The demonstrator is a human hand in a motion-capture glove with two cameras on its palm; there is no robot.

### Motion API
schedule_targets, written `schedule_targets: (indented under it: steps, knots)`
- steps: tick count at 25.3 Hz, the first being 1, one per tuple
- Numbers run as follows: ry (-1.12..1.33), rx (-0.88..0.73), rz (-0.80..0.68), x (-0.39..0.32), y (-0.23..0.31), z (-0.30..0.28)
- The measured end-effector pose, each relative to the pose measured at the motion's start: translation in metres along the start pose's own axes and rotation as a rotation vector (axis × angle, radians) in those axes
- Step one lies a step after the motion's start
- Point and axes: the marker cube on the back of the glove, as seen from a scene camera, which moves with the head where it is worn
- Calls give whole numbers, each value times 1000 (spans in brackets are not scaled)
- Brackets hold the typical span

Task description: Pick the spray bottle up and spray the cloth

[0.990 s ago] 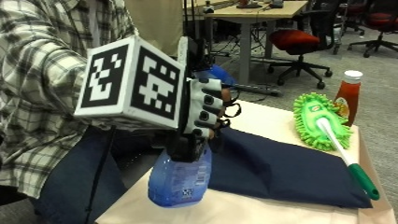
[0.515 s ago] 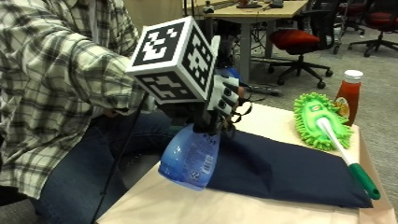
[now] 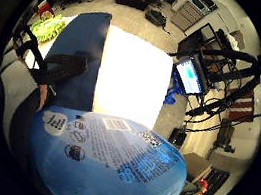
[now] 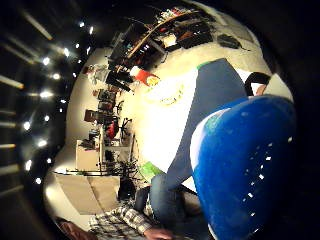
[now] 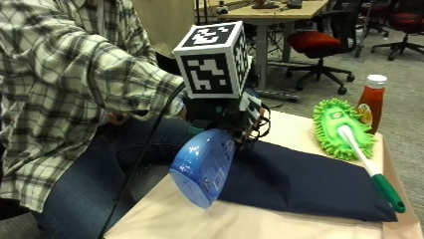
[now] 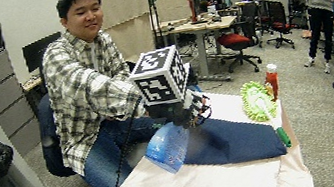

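Observation:
A clear blue spray bottle (image 5: 204, 167) hangs tilted in the air above the table's near left edge, its base swung toward the camera. My gloved right hand (image 5: 242, 122) grips it at the neck, fingers curled round the top. The bottle (image 3: 108, 167) fills much of both palm views (image 4: 245, 165). A dark navy cloth (image 5: 305, 181) lies flat on the beige table (image 5: 218, 224), just right of and below the bottle. The cloth (image 3: 78, 60) shows past the bottle in the little finger side palm view. The bottle's nozzle is hidden behind my hand.
A green fluffy duster (image 5: 341, 127) with a white and green handle (image 5: 377, 181) lies along the cloth's far right side. A ketchup bottle (image 5: 371, 102) stands at the table's back right corner. Office chairs and desks stand behind. The person's knee (image 5: 93, 174) is left of the table.
My hand has lifted the spray bottle off the table and tipped it, so its base now swings up and out to the left. The outside view has shifted slightly.

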Motion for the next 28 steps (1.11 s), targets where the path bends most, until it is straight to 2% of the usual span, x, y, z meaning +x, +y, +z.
schedule_targets:
  steps: [8, 16, 28]
  knots:
    - [152, -39, 26, -3, 3, 11]
    - [319, -79, -22, -9, 3, 12]
    - [275, -90, -1, -13, 4, 16]
